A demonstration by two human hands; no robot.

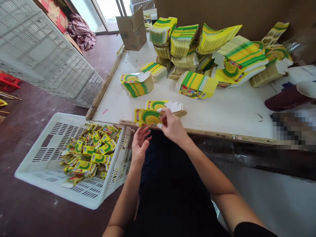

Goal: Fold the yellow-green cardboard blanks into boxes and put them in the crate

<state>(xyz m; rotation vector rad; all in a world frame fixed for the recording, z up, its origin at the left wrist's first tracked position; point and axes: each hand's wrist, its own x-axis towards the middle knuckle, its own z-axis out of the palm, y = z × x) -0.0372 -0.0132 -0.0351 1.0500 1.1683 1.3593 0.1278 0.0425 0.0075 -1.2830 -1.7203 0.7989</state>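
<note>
My right hand [171, 126] pinches the right end of a flat yellow and green carton [149, 118] over the front edge of the table. Just below the carton's left part, my left hand [141, 143] is held up with its fingers apart, holding nothing. Behind the carton lies a small stack of flat cartons [180, 109] on the white tabletop. White coverings show on fingertips of my right hand. The carton looks slightly blurred.
A white plastic crate [37, 177] with many folded boxes [98, 148] stands at lower left. Stacks of flat cartons [182, 39] line the back of the table [227, 113]. A dark red cup [283, 98] lies at right. Tall white crates [44, 49] stand at upper left, beside a cardboard box [133, 33].
</note>
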